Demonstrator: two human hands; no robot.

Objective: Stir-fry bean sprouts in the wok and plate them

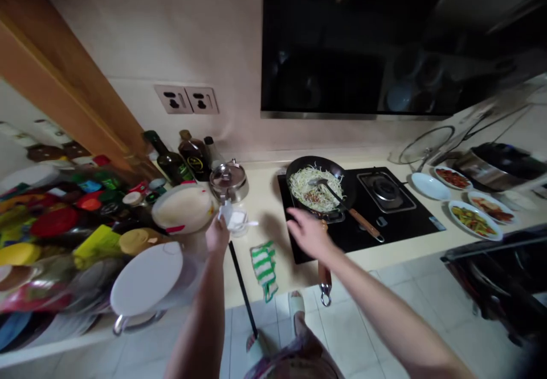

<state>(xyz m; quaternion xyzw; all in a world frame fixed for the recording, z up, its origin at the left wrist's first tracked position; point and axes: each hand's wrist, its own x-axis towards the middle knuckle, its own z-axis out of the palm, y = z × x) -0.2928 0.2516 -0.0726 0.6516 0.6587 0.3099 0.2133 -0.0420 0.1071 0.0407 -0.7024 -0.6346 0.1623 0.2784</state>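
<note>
Pale counter (284,288), black hob (405,219), and the pan (349,184) is our landmark! Left of it, the left hand (217,233) has its fingers closed at the edge of a small tub (239,232) of white powder, spoon (252,223) sticking out. The right hand (311,235) hovers by the pan's near side, fingers loosely spread, apparently empty. Looks like a seasoning stage; the next move calls for a steady tub. In the pan, pale, thin, tangled sprouts (305,188), reddish-brown bits near the front, spatula (327,185) resting across!
</note>
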